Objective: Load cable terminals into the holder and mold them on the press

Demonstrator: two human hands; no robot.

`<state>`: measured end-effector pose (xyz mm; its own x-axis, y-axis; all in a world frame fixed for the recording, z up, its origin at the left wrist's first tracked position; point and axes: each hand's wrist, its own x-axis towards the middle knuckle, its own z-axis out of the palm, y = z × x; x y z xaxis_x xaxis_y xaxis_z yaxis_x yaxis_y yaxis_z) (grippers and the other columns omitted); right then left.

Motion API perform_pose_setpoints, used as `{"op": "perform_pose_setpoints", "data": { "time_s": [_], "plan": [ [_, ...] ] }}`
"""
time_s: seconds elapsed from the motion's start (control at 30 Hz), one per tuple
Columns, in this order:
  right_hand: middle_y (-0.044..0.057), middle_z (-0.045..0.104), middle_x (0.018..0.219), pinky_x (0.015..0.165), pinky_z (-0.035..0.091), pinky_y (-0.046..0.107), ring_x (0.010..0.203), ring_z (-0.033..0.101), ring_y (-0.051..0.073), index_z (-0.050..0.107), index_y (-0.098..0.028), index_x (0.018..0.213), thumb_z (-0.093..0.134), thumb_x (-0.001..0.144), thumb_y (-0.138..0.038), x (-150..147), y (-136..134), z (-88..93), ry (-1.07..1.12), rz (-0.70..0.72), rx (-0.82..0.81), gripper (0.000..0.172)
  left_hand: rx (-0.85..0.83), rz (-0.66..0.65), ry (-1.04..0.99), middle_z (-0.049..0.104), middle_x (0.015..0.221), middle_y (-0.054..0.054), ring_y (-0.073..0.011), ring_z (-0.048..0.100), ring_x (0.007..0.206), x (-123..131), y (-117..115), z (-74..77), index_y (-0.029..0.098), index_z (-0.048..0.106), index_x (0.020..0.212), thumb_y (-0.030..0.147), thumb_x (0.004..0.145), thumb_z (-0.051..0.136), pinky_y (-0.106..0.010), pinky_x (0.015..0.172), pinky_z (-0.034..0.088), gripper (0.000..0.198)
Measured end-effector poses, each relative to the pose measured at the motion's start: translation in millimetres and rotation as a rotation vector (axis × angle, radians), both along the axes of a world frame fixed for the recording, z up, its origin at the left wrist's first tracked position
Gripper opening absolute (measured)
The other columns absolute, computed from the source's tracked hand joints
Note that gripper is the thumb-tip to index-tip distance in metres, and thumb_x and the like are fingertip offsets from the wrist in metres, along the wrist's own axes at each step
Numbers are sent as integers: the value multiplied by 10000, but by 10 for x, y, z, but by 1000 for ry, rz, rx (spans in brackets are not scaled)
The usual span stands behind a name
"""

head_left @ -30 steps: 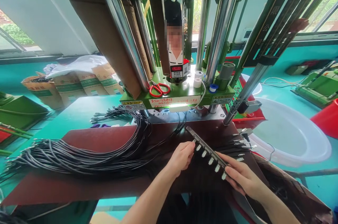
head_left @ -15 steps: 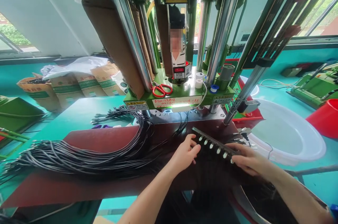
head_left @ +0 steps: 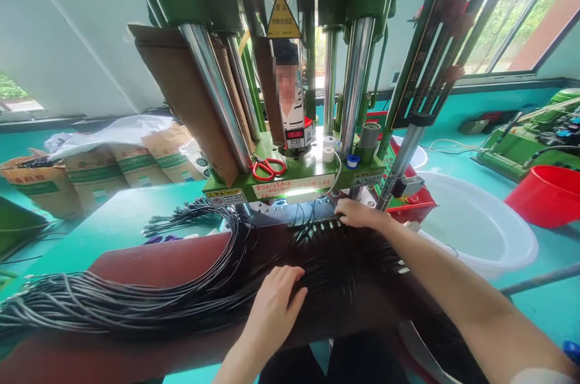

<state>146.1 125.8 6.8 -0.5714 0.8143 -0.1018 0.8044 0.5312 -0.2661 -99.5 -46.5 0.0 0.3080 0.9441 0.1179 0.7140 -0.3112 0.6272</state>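
My right hand reaches forward to the mouth of the green press, its fingers curled over the right end of a dark bar of metal-tipped connectors lying at the machine's base. My left hand rests flat, fingers together and stretched out, on the black cables that fan across the dark red work mat. The cables run from the connector bar back to a thick bundle at the left.
Red scissors and small tape rolls sit on the press ledge between chrome columns. A white plastic tub and a red bucket stand at the right. Cardboard boxes line the left wall. A person shows behind the press.
The connector bar has gone from both hands near me forward to the press base, carried by my right hand. My left hand let go and dropped back onto the cables.
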Motion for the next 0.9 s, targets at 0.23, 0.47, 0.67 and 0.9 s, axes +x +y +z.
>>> {"op": "perform_pose_setpoints", "data": {
  "time_s": [0.23,0.47,0.67,0.9],
  "plan": [
    [118,571,1044,920,359,374,1020,495,227,574,-125,1034,389,861,-137,207,-597,-69,49,-110,266,253,93,-122,205,592,1076,-70,-258,501,975,168,-80,44,200,525,1093,365,742,623,-414,816,411,401],
    [97,624,929,804,422,347,880,553,224,612,-141,986,403,787,-96,724,-1186,-49,-24,-87,184,292,198,-256,273,606,954,-51,-230,491,917,759,194,134,208,557,986,331,798,558,-375,783,383,225],
    [128,590,923,775,392,384,887,525,267,604,-116,929,472,627,-102,684,-1220,-32,-42,-137,60,330,276,-345,482,593,971,-153,-312,470,943,1379,480,17,89,551,1043,600,620,634,-442,789,355,669],
    [9,627,645,486,384,214,575,543,141,659,-147,735,568,607,-178,824,-990,166,125,-88,-271,160,306,-524,625,643,784,-158,-269,513,857,1566,613,34,83,621,873,114,805,420,-399,759,317,214]
  ]
}}
